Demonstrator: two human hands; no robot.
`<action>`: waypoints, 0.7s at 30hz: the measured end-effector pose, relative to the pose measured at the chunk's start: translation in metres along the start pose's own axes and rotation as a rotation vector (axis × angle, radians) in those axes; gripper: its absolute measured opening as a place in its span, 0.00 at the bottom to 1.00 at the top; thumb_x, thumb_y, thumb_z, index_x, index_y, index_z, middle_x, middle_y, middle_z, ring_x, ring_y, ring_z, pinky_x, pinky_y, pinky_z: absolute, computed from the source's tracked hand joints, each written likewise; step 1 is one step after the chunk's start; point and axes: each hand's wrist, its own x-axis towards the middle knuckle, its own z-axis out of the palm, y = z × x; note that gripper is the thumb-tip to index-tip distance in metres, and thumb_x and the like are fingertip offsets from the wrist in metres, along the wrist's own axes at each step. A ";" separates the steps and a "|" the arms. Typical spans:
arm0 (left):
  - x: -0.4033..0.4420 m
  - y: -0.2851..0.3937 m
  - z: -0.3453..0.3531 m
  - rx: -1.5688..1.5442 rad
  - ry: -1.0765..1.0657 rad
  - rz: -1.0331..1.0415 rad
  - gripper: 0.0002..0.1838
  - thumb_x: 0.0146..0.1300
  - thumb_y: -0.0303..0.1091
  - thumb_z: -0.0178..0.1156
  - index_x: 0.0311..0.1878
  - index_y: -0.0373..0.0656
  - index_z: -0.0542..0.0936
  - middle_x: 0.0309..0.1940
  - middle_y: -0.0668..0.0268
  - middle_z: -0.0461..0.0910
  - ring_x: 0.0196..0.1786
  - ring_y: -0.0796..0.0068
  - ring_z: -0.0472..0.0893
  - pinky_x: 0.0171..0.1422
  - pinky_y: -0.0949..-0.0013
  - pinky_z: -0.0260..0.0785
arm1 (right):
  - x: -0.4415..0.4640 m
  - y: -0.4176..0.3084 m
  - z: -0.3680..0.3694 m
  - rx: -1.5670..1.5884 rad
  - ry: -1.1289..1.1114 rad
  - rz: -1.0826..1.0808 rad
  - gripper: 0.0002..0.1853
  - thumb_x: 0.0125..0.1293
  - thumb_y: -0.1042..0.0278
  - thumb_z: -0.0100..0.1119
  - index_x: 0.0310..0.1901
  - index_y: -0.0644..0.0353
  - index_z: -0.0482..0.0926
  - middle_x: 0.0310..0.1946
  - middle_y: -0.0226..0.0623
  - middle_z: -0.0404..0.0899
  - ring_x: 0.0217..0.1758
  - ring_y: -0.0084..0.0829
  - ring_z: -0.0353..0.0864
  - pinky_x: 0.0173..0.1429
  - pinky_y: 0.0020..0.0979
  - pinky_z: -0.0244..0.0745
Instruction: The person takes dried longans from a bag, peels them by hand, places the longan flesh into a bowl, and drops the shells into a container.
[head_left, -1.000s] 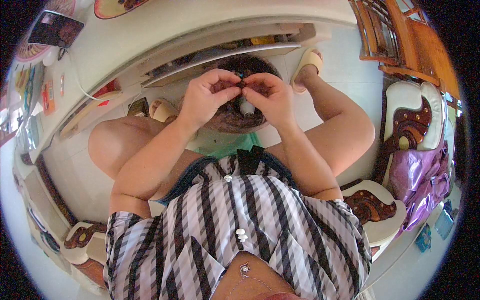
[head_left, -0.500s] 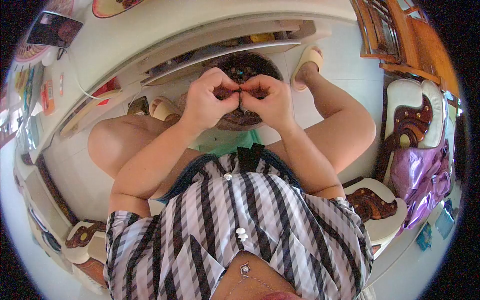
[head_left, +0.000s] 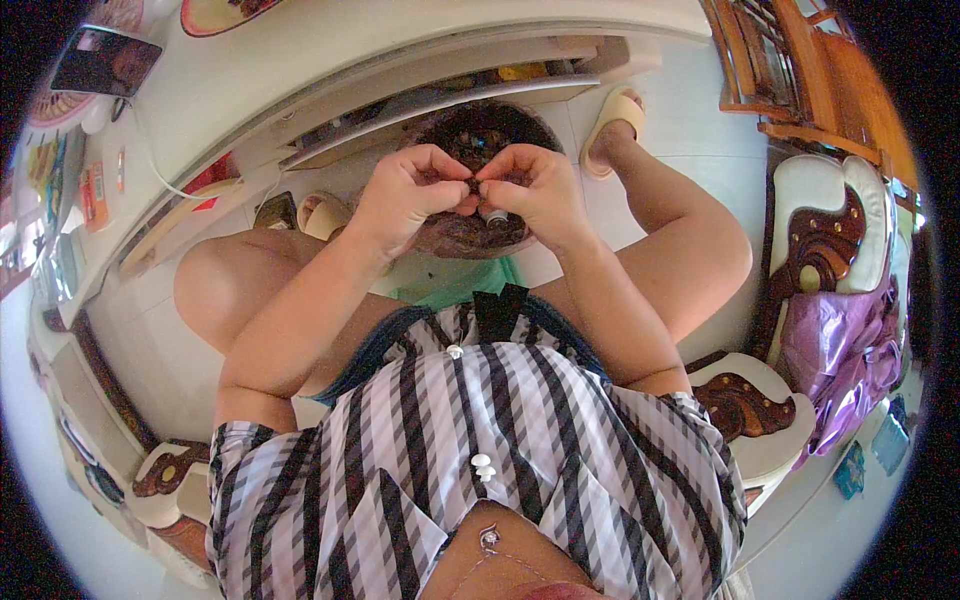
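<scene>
My left hand (head_left: pixel 415 195) and my right hand (head_left: pixel 535 190) meet fingertip to fingertip in front of me, both closed in a pinch. Something small and dark seems to sit between the fingertips, too small to name. Beneath them stands a dark round bin (head_left: pixel 535 125), its inside lined with what looks like a thin bag. Dark scraps and a small pale item show inside it, partly hidden by my hands. A green plastic piece (head_left: pixel 465 283) lies on the floor between my legs and the bin.
A white table (head_left: pixel 400 45) with an open shelf curves across the front. A phone (head_left: pixel 107 62) stands on it at the left, its cable trailing. Carved chairs flank me, and purple cloth (head_left: pixel 840 345) hangs over the right one. Wooden furniture (head_left: pixel 840 100) is at the far right.
Both hands have shifted slightly and the fingertips have turned, with the pinch now a little looser and lower. A pale item in the bin shows more clearly below them.
</scene>
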 end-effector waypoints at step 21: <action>-0.007 0.007 0.008 0.096 0.025 0.078 0.06 0.51 0.20 0.57 0.33 0.34 0.75 0.29 0.63 0.77 0.32 0.76 0.78 0.41 0.75 0.71 | -0.009 -0.016 -0.001 -0.136 0.029 -0.075 0.09 0.44 0.71 0.63 0.29 0.64 0.78 0.23 0.34 0.78 0.26 0.18 0.75 0.33 0.22 0.72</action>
